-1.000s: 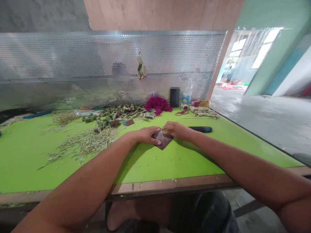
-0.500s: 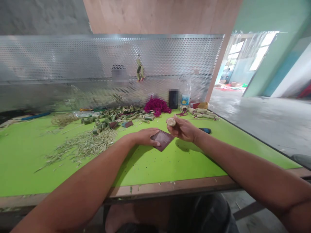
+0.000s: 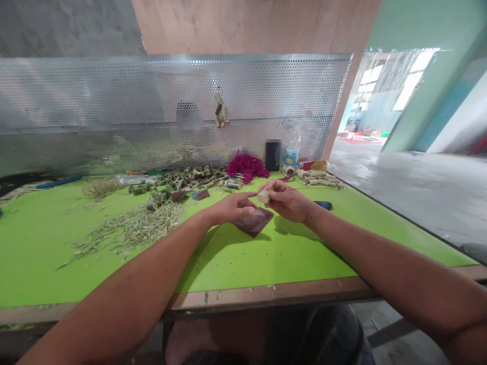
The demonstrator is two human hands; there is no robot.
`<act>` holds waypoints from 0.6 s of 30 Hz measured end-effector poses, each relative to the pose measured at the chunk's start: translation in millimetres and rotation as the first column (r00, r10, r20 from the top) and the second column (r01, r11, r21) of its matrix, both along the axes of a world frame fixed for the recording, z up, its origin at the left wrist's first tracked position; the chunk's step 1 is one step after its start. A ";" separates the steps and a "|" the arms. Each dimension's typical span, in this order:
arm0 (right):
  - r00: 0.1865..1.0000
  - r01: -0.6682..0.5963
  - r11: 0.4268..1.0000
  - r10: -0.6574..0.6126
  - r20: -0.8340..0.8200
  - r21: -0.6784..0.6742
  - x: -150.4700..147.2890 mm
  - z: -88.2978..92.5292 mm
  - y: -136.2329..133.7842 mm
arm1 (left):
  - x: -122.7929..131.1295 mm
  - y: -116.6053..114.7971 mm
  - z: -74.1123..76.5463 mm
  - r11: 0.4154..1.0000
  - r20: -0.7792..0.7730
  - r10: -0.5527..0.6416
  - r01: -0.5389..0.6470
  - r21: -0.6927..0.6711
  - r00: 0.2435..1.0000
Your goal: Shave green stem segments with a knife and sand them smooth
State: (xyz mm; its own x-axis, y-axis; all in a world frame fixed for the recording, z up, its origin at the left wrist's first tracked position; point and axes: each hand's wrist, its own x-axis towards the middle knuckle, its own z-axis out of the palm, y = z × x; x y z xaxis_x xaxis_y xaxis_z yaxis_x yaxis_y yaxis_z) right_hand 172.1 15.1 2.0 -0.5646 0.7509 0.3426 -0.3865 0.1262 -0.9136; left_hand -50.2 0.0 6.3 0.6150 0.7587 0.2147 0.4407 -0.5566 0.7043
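A short pale bamboo piece (image 3: pixel 263 196) is pinched in the fingers of my right hand (image 3: pixel 287 200), its round end facing left. My left hand (image 3: pixel 232 207) is just to the left, fingers apart, with the index finger stretched out towards the bamboo piece. Under the left hand lies a brown square sheet (image 3: pixel 255 222) that looks like sandpaper, on the green table top (image 3: pixel 236 263). Whether the left fingertips touch the bamboo piece is not clear.
Bamboo shavings (image 3: pixel 140 228) and cut bamboo pieces (image 3: pixel 163 195) lie at the left. Behind are purple string (image 3: pixel 247 166), a black phone (image 3: pixel 272 155) and a bottle (image 3: pixel 291 154). A blue-black tool (image 3: pixel 323 205) sits beyond my right wrist.
My left hand has lifted off the brown sheet, letting go of it, and moved nearer the bamboo piece. My right hand has tilted the piece and shifted slightly left.
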 end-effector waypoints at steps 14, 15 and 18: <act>0.992 0.081 0.996 -0.084 0.093 0.040 -6.7 -1.5 -2.0 | 24.5 -7.7 -7.9 0.948 0.158 0.215 -0.245 0.202 0.964; 0.983 0.094 0.993 -0.104 0.150 0.075 -6.6 -2.2 -1.7 | 24.5 -8.2 -7.8 0.944 0.142 0.216 -0.244 0.224 0.966; 0.926 0.120 0.955 -0.206 0.318 0.271 -6.4 -3.8 -0.4 | 25.4 -8.7 -7.7 0.928 0.056 0.244 -0.250 0.276 0.968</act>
State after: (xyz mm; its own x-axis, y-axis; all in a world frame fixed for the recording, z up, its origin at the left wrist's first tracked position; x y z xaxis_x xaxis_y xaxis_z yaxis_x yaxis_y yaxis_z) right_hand 165.7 14.7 -1.8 -0.5557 0.7607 0.3354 -0.0145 0.3945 -0.9188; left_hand -24.9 -8.7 -1.4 0.4091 0.7939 0.4499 0.5770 -0.6070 0.5464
